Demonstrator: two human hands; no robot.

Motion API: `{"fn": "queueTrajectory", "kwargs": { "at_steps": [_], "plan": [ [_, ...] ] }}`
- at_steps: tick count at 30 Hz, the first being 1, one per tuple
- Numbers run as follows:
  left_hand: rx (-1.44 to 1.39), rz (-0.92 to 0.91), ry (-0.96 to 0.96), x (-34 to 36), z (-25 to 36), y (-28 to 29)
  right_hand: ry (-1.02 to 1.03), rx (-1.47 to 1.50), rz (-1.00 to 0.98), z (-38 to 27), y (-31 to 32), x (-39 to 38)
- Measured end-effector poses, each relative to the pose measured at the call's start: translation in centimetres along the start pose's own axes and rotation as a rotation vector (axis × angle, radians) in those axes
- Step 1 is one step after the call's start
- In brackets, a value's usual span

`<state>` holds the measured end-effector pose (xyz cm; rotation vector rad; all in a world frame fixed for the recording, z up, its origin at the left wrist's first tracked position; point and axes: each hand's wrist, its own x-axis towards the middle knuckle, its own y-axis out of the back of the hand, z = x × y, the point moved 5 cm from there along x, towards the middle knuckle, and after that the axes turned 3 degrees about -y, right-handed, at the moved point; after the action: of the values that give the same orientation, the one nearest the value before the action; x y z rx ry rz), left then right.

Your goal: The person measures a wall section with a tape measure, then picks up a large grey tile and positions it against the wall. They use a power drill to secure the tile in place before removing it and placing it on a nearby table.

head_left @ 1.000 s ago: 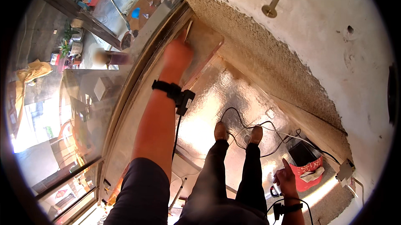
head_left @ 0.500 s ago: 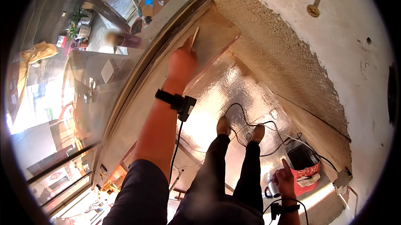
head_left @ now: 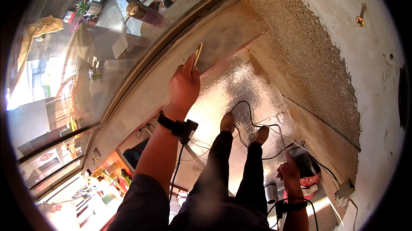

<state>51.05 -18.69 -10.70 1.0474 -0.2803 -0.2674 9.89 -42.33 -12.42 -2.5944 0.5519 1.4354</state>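
My left hand is closed on a thin, flat, light-coloured piece with a rounded end; its exact kind I cannot make out. The hand is over the broad brownish window sill, beside the glass. Low on the right, my right hand has its index finger stretched out and the others partly bent, with nothing visible in it. Just left of it stands a metal cup. On its right is a red bag with a dark box-like thing inside. Both wrists wear black straps with cabled devices.
Window glass runs along the left, with a capped bottle beyond it. Black and white cables loop over the shiny floor around my feet. A rough wall rises at right, with a screw sticking out.
My left hand has drawn back along the sill toward me, still holding the light piece. The right hand has risen slightly and stands apart from the cup. The view has shifted a little.
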Motion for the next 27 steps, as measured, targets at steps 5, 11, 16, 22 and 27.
{"fn": "queueTrajectory", "kwargs": {
  "at_steps": [5, 11, 16, 22, 27],
  "plan": [
    [0.133, -0.093, -0.146, 4.6, 2.5, -0.7, -0.098, 0.048, 0.021, 1.0, 0.5, 0.1],
    [0.302, -0.147, -0.186, 10.5, 4.2, -4.1, -0.143, 0.127, 0.097, 3.3, 1.6, -1.3],
    [0.3, -0.092, -0.226, 12.7, 5.0, -5.9, -0.136, 0.137, 0.145, 4.9, 2.3, -2.4],
    [0.39, -0.18, -0.198, 13.1, 5.6, -6.4, -0.158, 0.109, 0.147, 4.5, 1.3, -2.4],
    [0.421, -0.224, -0.154, 14.1, 6.9, -7.4, -0.149, 0.078, 0.131, 4.7, 0.9, -2.1]
  ]
}}
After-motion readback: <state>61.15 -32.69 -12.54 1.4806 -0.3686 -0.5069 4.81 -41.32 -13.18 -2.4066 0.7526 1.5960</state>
